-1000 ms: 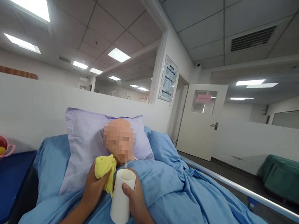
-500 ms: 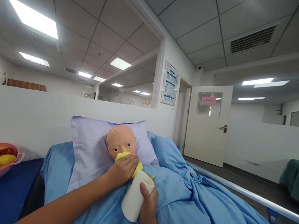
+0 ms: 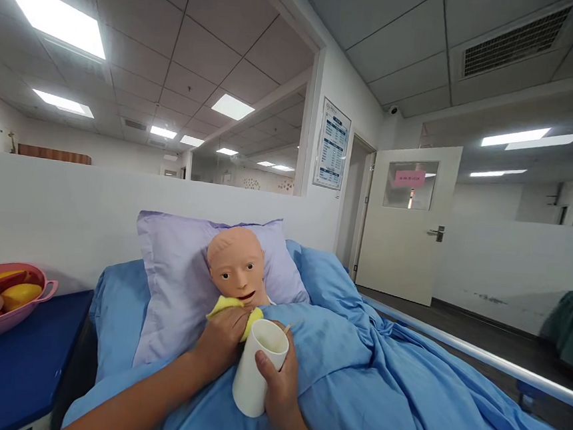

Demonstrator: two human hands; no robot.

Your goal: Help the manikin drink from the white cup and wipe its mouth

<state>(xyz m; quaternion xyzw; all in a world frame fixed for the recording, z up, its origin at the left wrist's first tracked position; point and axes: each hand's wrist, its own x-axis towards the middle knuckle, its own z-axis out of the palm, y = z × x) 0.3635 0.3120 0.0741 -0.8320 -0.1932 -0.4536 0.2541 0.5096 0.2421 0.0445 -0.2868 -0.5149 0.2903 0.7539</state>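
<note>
A bald training manikin (image 3: 235, 254) lies with its head on a lilac pillow (image 3: 172, 265), its mouth uncovered. Just below its chin, my left hand (image 3: 226, 333) is closed around a yellow cloth (image 3: 251, 322), whose edges stick out past the fingers. My right hand (image 3: 282, 375) grips a white cup (image 3: 251, 379) around its side, thumb across the front. The cup tilts slightly, its open rim facing me, and a thin pale stick shows by the rim near my fingers. Cup and left hand are close together over the blue quilt (image 3: 352, 381).
To the left, a pink basket (image 3: 11, 321) of fruit stands on a dark blue tabletop (image 3: 16, 372). A metal bed rail (image 3: 479, 359) runs along the right side. Beyond it is a partly open white door (image 3: 404, 245); a low white wall (image 3: 65, 222) stands behind the pillow.
My left hand has moved down with the yellow cloth from the manikin's mouth to below its chin. The cup has come slightly more upright. The camera view has shifted a little.
</note>
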